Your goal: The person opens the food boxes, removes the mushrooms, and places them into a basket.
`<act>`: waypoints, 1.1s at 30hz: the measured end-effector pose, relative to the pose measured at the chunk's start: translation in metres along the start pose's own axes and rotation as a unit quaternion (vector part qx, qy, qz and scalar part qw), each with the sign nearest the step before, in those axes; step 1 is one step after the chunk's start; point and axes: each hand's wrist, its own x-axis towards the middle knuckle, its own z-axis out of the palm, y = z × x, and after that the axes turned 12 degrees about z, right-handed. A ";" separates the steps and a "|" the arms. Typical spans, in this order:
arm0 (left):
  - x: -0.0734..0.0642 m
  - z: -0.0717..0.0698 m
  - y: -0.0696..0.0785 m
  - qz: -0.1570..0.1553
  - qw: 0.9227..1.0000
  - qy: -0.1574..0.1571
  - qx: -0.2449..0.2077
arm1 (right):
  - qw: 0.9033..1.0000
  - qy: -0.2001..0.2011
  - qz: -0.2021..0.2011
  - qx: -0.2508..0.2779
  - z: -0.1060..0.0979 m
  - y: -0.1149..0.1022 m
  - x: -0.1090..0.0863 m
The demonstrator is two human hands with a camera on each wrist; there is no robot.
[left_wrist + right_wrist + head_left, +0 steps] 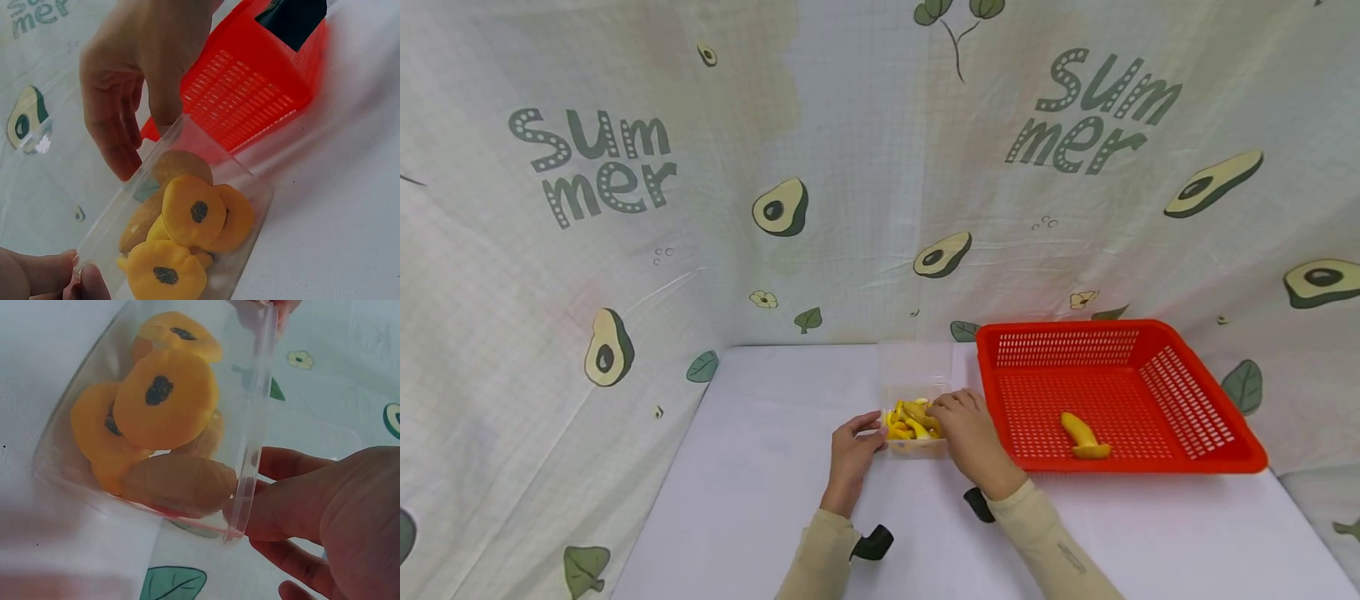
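Note:
A clear plastic box (917,450) stands on the table with several yellow-orange toy mushrooms (912,417) heaped inside. Its transparent lid (915,363) is folded back behind it. My left hand (852,454) pinches the box's left rim between thumb and fingers. Over the right side is my right hand (973,433), its fingers spread and loosely bent at the rim. One of its fingertips meets the end of a tan mushroom (181,484) in the right wrist view. Through the wall, round caps (195,211) with dark centres show in the left wrist view.
Right of the box is a red perforated basket (1120,465), close to my right forearm. A single yellow mushroom (1084,437) lies in it. A white cloth covers the table (760,467), and a printed curtain (850,167) hangs behind.

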 end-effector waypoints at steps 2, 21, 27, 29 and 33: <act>0.000 0.000 0.000 0.000 1.000 -0.001 0.001 | 1.000 -0.002 0.003 -0.003 0.001 -0.001 0.002; 0.002 0.000 -0.006 0.012 1.000 -0.006 -0.011 | 1.000 -0.009 -0.009 0.007 0.007 0.008 0.007; 0.003 0.000 -0.004 0.011 1.000 -0.005 -0.010 | 1.000 -0.022 -0.002 0.021 0.007 0.009 0.007; 0.002 0.000 -0.003 0.010 1.000 -0.004 -0.009 | 0.999 -0.028 0.002 0.026 0.007 0.009 0.007; 0.001 0.001 -0.002 0.011 1.000 -0.004 -0.007 | 0.999 -0.041 0.011 0.032 0.006 0.009 0.007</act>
